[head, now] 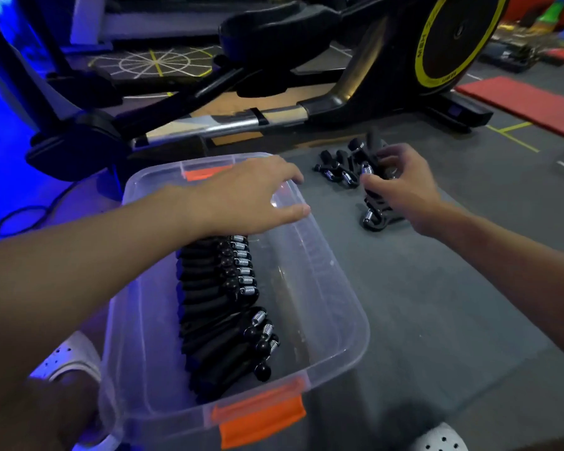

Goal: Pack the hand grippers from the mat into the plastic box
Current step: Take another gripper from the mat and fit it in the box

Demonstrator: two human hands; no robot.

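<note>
A clear plastic box [332, 288] with orange latches sits on the grey mat [437, 288]. Inside it, a row of several black hand grippers [222, 307] with silver springs lies along the left side. My left hand [251, 193] hovers over the box's far end, fingers spread, holding nothing. To the right of the box, my right hand [401, 183] closes on a black hand gripper [372, 177] in a small pile. More loose grippers [336, 167] lie just left of that hand, and another gripper [376, 218] lies below it.
A black elliptical trainer [274, 92] with a yellow-rimmed wheel stands just beyond the box and pile. A red mat [531, 102] lies at the far right. My white shoes [69, 356] show at the bottom. A cable [23, 216] loops on the floor at left.
</note>
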